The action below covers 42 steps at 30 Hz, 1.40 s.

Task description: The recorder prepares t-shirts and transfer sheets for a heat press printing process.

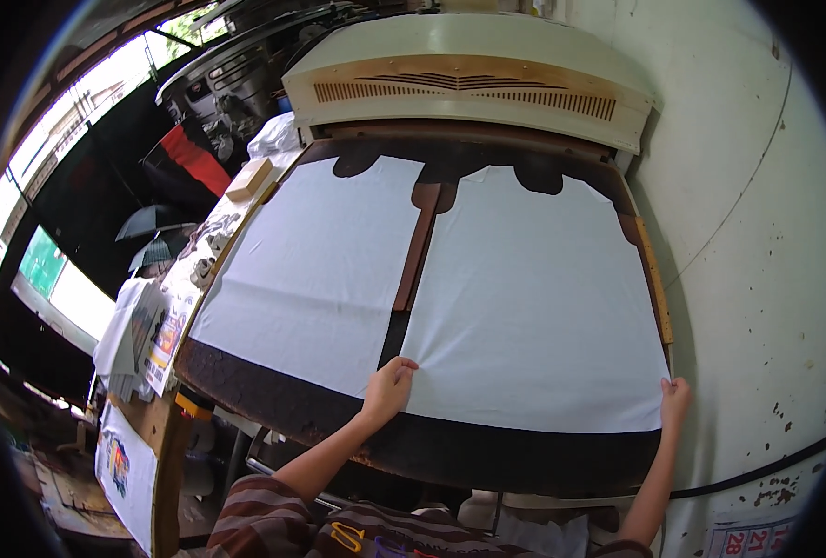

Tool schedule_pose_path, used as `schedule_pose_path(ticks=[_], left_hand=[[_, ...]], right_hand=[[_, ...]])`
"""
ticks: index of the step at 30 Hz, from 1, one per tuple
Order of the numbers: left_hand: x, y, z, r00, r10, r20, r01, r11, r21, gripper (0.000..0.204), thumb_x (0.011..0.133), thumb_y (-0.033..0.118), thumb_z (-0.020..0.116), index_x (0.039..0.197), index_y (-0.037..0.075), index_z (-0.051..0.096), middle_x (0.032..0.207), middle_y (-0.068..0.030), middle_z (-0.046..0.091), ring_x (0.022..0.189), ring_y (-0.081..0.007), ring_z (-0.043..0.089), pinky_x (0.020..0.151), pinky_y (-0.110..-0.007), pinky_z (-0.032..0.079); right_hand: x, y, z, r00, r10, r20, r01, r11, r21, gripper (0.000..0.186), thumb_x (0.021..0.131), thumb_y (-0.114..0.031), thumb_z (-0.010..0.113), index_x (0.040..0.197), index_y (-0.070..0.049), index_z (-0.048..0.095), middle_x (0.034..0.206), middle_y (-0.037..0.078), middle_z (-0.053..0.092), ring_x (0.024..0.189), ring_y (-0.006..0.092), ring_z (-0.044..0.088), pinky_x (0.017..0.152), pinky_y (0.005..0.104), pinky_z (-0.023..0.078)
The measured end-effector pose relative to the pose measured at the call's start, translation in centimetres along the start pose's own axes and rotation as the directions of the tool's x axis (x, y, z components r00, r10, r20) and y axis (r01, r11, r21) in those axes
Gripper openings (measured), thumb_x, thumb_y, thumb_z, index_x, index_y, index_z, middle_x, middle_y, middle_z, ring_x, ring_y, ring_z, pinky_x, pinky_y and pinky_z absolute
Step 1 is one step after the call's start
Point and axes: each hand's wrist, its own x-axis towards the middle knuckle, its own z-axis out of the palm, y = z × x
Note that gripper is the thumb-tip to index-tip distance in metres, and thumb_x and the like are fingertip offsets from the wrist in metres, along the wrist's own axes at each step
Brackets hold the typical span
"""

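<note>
Two white cut fabric panels, shaped like shirt pieces, lie flat side by side on a dark, worn bed (543, 456). My left hand (390, 386) pinches the lower left edge of the right fabric panel (534, 298), and small creases fan out from the fingers. At that panel's lower right corner, my right hand (675, 398) is closed on the cloth's edge. The left fabric panel (311, 270) lies just beyond my left hand, untouched and lightly wrinkled. Between the panels runs a narrow brown strip (416, 256) with a dark gap at its near end.
Beyond the bed stands a cream machine hood (469, 84) with vent slots. A pale wall (748, 186) rises close on the right. Along the left side are a light block (249, 179), folded printed cloths (143, 335) and a wooden table edge (164, 446).
</note>
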Motion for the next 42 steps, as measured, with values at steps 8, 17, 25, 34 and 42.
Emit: schedule_pose_path(ticks=[8, 17, 25, 34, 42], left_hand=[[-2.1, -2.4, -0.6, 0.979, 0.202, -0.015, -0.191, 0.947, 0.259, 0.014, 0.083, 0.017, 0.049, 0.093, 0.008, 0.052, 0.065, -0.0153, 0.057, 0.064, -0.0351, 0.055, 0.057, -0.044, 0.041], [-5.4, -3.9, -6.4, 0.983, 0.183, 0.034, -0.182, 0.910, 0.372, 0.019, 0.081, 0.016, 0.048, 0.099, 0.009, 0.050, 0.078, -0.0147, 0.060, 0.074, -0.0326, 0.059, 0.063, -0.043, 0.046], [-5.2, -11.8, -24.1, 0.834, 0.226, -0.503, -0.002, 0.913, 0.407, 0.015, 0.079, 0.010, 0.050, 0.092, 0.008, 0.059, 0.080, -0.0135, 0.060, 0.074, -0.0303, 0.060, 0.066, -0.039, 0.048], [-10.6, -44.6, -51.5, 0.276, -0.328, -0.903, 0.705, 0.708, -0.042, 0.017, 0.080, 0.016, 0.048, 0.087, 0.006, 0.060, 0.091, -0.0147, 0.058, 0.085, -0.0302, 0.058, 0.074, -0.039, 0.047], [-9.9, -56.6, -56.3, 0.614, -0.155, -0.774, 0.752, 0.411, 0.515, 0.011, 0.076, 0.013, 0.053, 0.084, 0.010, 0.059, 0.086, -0.0062, 0.057, 0.085, -0.0217, 0.056, 0.071, -0.035, 0.043]], right_hand=[[-2.1, -0.2, 0.1, 0.993, -0.080, 0.087, 0.101, 0.957, -0.272, 0.021, 0.077, -0.017, 0.062, 0.073, 0.000, 0.049, 0.066, 0.016, 0.055, 0.062, 0.0351, 0.051, 0.056, 0.0409, 0.040], [-4.2, -1.7, 1.1, 0.990, -0.136, -0.032, 0.124, 0.964, -0.236, 0.016, 0.084, -0.013, 0.052, 0.094, 0.000, 0.054, 0.086, 0.015, 0.059, 0.079, 0.0299, 0.057, 0.069, 0.0374, 0.045], [-11.8, -16.2, 6.2, 0.945, -0.327, -0.017, 0.324, 0.940, -0.107, 0.017, 0.085, -0.007, 0.048, 0.100, 0.000, 0.054, 0.094, 0.013, 0.059, 0.084, 0.0268, 0.058, 0.067, 0.0332, 0.046], [-30.2, -36.8, 12.3, 0.937, -0.349, -0.028, 0.350, 0.934, 0.072, 0.015, 0.084, -0.003, 0.050, 0.095, 0.003, 0.056, 0.091, 0.015, 0.060, 0.079, 0.0271, 0.060, 0.065, 0.0334, 0.048], [-38.9, -51.6, 12.6, 0.813, -0.569, 0.125, 0.570, 0.821, 0.032, 0.011, 0.082, 0.000, 0.049, 0.090, 0.004, 0.056, 0.085, 0.014, 0.059, 0.074, 0.0267, 0.058, 0.059, 0.0326, 0.046]])
